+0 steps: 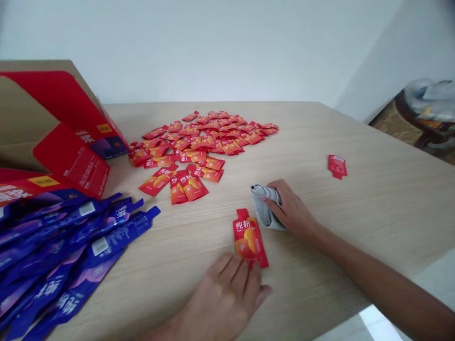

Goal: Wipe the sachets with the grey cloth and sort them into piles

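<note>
A red sachet [247, 237] with orange fruit printed on it lies flat on the table in front of me, its narrow neck pointing away. The fingers of my left hand [225, 291] are bunched together and hold the sachet's lower edge against the table; the fingertips are partly hidden. Just right of the sachet, my right hand [291, 208] is closed around a folded grey cloth [265, 206], which rests close to the tabletop. The cloth and the sachet sit side by side.
A big pile of red sachets [209, 132] spreads across the back of the table. On the left stand an open red carton [80, 151] and a heap of long blue pouches [71, 255]. One red sachet [337, 166] lies apart at right. Behind rises a white wall [227, 52].
</note>
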`<state>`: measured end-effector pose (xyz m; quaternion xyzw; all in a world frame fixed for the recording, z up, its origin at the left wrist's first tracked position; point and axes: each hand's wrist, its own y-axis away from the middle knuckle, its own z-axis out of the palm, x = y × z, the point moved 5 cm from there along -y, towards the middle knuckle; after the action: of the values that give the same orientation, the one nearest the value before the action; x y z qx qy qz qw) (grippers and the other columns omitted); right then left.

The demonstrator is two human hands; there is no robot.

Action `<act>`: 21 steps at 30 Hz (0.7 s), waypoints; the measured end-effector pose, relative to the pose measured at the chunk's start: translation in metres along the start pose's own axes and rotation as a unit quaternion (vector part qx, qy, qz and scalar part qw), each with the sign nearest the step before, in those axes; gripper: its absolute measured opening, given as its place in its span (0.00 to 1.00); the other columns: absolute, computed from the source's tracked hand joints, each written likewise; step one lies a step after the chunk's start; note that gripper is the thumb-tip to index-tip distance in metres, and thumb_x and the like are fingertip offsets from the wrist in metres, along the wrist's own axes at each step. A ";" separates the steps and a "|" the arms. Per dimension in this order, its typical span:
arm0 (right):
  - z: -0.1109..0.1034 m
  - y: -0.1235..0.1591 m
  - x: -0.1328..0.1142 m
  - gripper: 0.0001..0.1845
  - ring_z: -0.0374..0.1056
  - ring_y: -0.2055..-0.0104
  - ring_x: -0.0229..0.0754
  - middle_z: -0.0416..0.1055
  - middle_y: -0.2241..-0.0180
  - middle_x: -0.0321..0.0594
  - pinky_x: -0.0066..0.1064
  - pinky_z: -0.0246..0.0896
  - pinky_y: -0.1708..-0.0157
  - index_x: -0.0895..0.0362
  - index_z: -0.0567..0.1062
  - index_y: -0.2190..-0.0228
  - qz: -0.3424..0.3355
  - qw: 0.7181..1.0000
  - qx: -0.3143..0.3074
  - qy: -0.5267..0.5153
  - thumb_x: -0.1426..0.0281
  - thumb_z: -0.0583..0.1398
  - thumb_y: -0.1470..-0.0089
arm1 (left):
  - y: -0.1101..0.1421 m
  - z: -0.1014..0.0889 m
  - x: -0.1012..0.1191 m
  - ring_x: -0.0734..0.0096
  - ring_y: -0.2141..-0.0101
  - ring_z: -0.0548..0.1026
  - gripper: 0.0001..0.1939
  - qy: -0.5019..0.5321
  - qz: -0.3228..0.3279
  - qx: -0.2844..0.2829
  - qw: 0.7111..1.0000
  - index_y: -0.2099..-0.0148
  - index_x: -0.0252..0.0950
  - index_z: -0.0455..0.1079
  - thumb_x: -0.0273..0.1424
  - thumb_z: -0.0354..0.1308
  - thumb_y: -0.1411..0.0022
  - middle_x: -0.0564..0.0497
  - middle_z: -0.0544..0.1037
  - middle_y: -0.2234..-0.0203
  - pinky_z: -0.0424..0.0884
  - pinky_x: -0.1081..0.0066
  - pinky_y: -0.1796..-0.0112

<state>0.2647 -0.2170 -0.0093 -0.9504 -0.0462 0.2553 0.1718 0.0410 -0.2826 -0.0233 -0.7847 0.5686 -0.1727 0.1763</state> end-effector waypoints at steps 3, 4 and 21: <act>-0.003 -0.002 0.004 0.11 0.69 0.53 0.47 0.69 0.56 0.43 0.41 0.68 0.52 0.52 0.66 0.54 -0.009 0.999 0.021 -0.040 0.60 0.54 0.32 | -0.012 -0.002 -0.018 0.62 0.60 0.80 0.12 0.006 -0.033 -0.001 0.999 0.51 0.34 0.74 0.34 0.52 0.26 0.47 0.82 0.60 0.75 0.61 0.57; -0.006 -0.004 0.005 0.11 0.69 0.53 0.47 0.69 0.55 0.43 0.41 0.67 0.52 0.53 0.66 0.53 -0.018 0.998 0.028 -0.051 0.60 0.54 0.32 | -0.015 -0.001 -0.024 0.59 0.55 0.79 0.14 0.000 -0.044 -0.013 0.999 0.46 0.33 0.73 0.35 0.52 0.26 0.45 0.81 0.54 0.76 0.59 0.53; -0.059 -0.021 0.054 0.16 0.70 0.50 0.49 0.69 0.54 0.47 0.44 0.67 0.49 0.54 0.66 0.52 -0.046 0.981 0.153 -0.109 0.56 0.54 0.33 | -0.030 0.043 -0.081 0.39 0.35 0.63 0.64 -0.013 0.088 -0.310 0.947 0.28 0.37 0.58 0.68 0.64 0.59 0.31 0.63 0.34 0.63 0.54 0.38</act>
<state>0.3415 -0.2061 0.0203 -0.8762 -0.0688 0.3529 0.3210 0.0620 -0.1933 -0.0524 -0.7499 0.6582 0.0384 -0.0533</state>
